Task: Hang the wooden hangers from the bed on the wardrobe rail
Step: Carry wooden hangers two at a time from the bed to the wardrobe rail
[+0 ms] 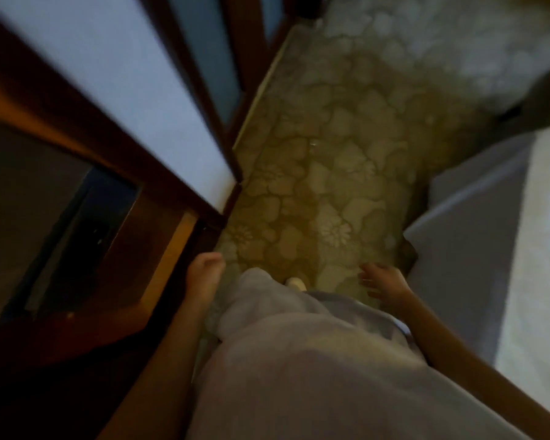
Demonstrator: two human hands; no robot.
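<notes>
- Floral-patterned floor [331, 160], kinda blurry, dark wooden wardrobe [77, 192] on the left.
- Left hand [204, 274] loosely curled, holding nothing.
- Right hand [383, 279] fingers spread, empty, near pale bed [489, 249].

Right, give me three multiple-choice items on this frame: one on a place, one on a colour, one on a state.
1. Where is the bed relative to the person?
A. On their right
B. On their left
C. Behind them

2. What colour is the floor?
A. Plain black
B. Beige with a floral pattern
C. Bright red

3. What are the hands holding?
A. A hanger in each hand
B. A hanger in the right hand only
C. Nothing

Key:
1 A, the pale bed fills the frame's right side and the wardrobe the left.
2 B, beige petal shapes cover it.
3 C, the left hand hangs with loose fingers and the right hand is spread open; no hanger shows.
</notes>
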